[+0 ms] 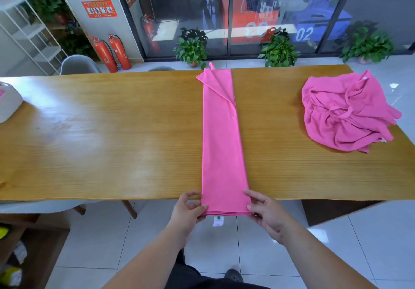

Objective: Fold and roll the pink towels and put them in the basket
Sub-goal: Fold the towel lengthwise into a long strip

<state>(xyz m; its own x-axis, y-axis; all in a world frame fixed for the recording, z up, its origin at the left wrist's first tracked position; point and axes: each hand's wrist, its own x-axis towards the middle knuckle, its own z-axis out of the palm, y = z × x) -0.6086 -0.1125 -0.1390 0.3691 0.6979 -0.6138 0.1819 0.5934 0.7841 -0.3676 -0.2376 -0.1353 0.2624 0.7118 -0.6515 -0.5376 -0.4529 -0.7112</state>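
Note:
A pink towel [221, 136], folded into a long narrow strip, lies across the wooden table [101, 131] from the far edge to the near edge. Its near end hangs slightly over the front edge, with a small white label [218, 221] below it. My left hand [187, 212] pinches the near left corner of the strip. My right hand [266, 212] pinches the near right corner. A crumpled heap of pink towels [345, 113] lies on the right part of the table. At the far left edge sits a white basket [9, 106], only partly in view.
Grey chairs [78, 65] stand behind and under the table on the left. Potted plants [190, 48] and red fire extinguishers [112, 53] line the floor by the glass wall. A dark wooden block [332, 212] stands under the table's right side.

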